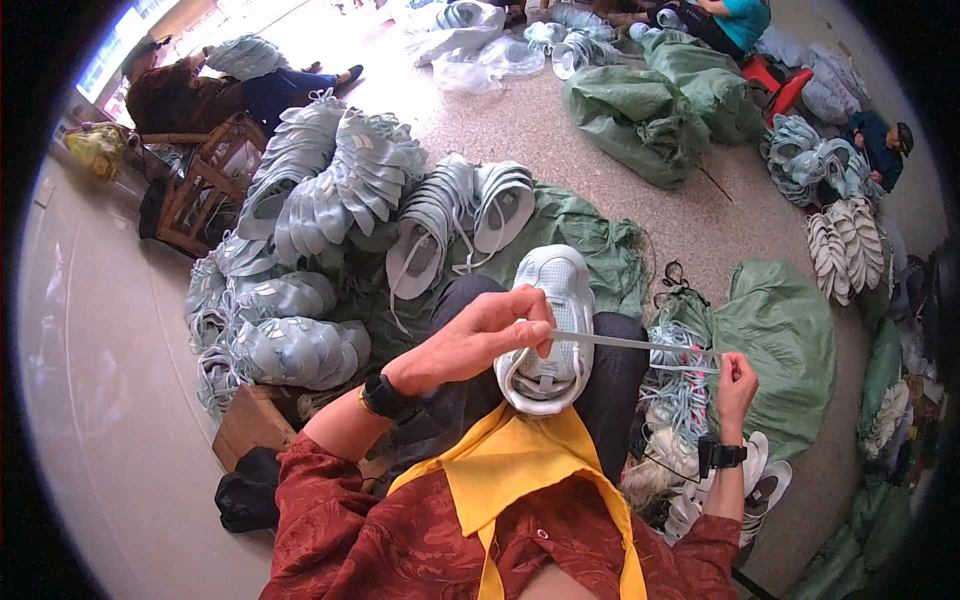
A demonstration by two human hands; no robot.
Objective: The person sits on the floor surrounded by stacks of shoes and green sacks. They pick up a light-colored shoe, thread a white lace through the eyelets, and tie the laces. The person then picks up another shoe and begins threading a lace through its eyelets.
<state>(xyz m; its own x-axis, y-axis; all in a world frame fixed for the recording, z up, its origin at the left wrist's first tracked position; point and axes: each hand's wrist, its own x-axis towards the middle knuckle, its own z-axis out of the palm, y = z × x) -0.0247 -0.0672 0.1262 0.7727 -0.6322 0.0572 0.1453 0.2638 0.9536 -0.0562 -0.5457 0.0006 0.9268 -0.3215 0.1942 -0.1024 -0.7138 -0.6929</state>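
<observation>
head view: a white shoe (572, 305) rests on the person's lap, toe at 12 o'clock, opening at 6 o'clock toward the yellow apron (500, 465). at the shoe's 9 o'clock, the left hand (495, 335) pinches a flat pale lace (635, 343) over the shoe with thumb and forefinger; between 3 and 4 o'clock, the right hand (738, 385) pinches it farther along. the lace stretches straight between them; whether it is threaded, i cannot tell. to do this well, i'd keep the lace flat and untwisted, pull evenly, and steady the shoe between the knees. loose laces (672, 400) at 4 o'clock might snag, so the working strand should stay above them. as for brands or labels, no writing is readable on the shoe, the stacked uppers (345, 180) at 10 o'clock or the green sack (775, 350) at 3 o'clock.
</observation>
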